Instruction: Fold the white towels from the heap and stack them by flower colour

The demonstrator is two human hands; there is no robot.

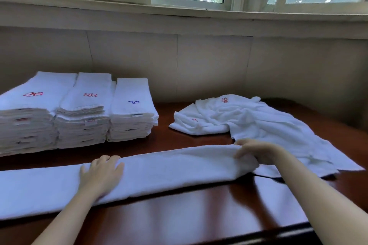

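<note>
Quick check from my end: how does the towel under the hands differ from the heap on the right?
The towel under the hands lies as one long flat strip across the front of the table; the heap is crumpled and spread loosely. The left hand presses the strip and the right hand grips its end; no hand holds the heap. Red flowers show on the heap, none on the strip. Both are white.

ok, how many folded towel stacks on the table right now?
3, side by side at the table's far left: left stack and middle stack, both red flower on top; right stack, blue flower on top. A white edge between middle and right may be another behind.
</note>
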